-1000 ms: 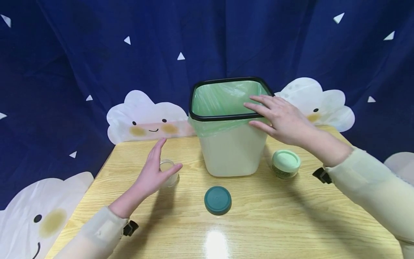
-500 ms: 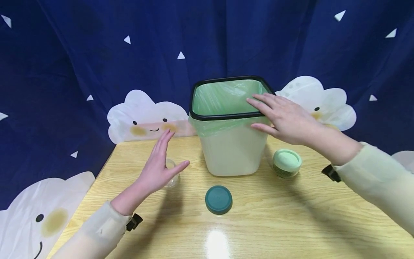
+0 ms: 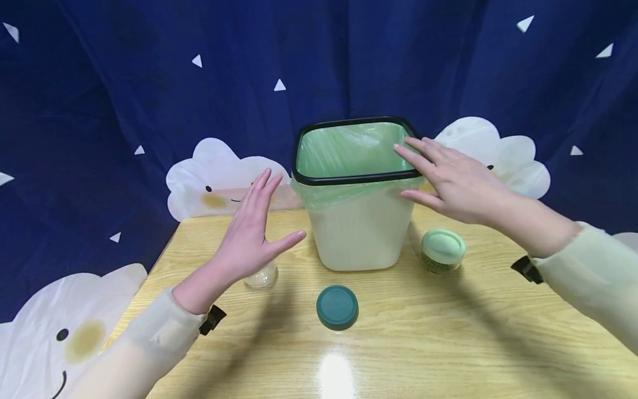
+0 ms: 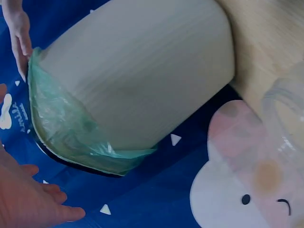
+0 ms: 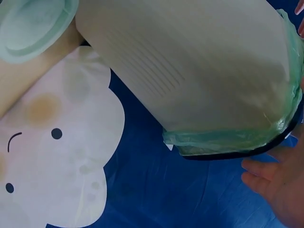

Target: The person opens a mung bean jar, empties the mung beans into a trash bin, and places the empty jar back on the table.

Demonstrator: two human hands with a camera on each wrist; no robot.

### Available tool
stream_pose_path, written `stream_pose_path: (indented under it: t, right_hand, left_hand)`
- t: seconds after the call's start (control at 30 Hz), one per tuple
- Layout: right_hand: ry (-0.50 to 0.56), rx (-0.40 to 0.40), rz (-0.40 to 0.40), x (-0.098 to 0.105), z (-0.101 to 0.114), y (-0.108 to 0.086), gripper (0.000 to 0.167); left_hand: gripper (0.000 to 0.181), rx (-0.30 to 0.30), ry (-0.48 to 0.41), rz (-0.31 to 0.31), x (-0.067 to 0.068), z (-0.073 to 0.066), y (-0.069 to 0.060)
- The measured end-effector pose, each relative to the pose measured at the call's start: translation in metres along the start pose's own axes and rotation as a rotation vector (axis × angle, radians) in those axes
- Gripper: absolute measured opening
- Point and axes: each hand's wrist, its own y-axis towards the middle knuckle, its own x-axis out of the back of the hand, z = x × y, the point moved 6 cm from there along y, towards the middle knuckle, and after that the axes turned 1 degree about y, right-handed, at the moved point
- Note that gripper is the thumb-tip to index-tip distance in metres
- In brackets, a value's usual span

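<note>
A pale bin point(image 3: 360, 233) with a black rim and a green liner bag point(image 3: 349, 152) stands at the table's back. My left hand point(image 3: 246, 238) is raised to its left, fingers extended and thumb spread, holding nothing. Partly hidden behind that hand is a clear jar point(image 3: 261, 276). My right hand point(image 3: 461, 180) is at the bin's right rim, fingers spread and holding nothing; whether it touches the rim I cannot tell. In the right wrist view, the right hand point(image 5: 280, 183) shows beside the black rim. The left wrist view has the left hand point(image 4: 31, 194) apart from the bin point(image 4: 137, 71).
A dark teal lid point(image 3: 337, 307) lies on the wooden table point(image 3: 399, 343) in front of the bin. Right of the bin stands a small jar with a light green lid point(image 3: 443, 247). Behind the table hangs a blue curtain point(image 3: 224, 100) with clouds and white triangles.
My left hand has moved up and to the right, covering more of the clear jar. My right hand has shifted right, from over the bin's front rim toward its right corner.
</note>
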Motion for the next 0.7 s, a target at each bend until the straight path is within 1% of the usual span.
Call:
stream_pose_path:
  t: [0.1, 0.23, 0.4, 0.53, 0.7]
  right_hand:
    - [-0.002, -0.019, 0.004, 0.003, -0.002, -0.002, 0.079]
    - [-0.001, -0.051, 0.01, 0.006, -0.006, -0.005, 0.084]
    - [0.01, -0.077, 0.005, 0.007, -0.012, -0.012, 0.088]
    - [0.031, -0.092, 0.006, 0.007, -0.018, -0.02, 0.088]
    - [0.072, -0.164, 0.043, 0.006, -0.028, -0.03, 0.092]
  left_hand:
    - [0.095, -0.018, 0.01, 0.002, 0.002, -0.007, 0.005]
    - [0.096, -0.063, 0.045, 0.001, 0.001, -0.018, 0.01]
    - [0.097, -0.154, 0.097, -0.013, -0.003, -0.032, 0.017]
    - [0.098, -0.217, 0.105, -0.006, -0.008, -0.044, 0.022]
    - [0.1, -0.282, 0.113, 0.014, -0.016, -0.059, 0.026]
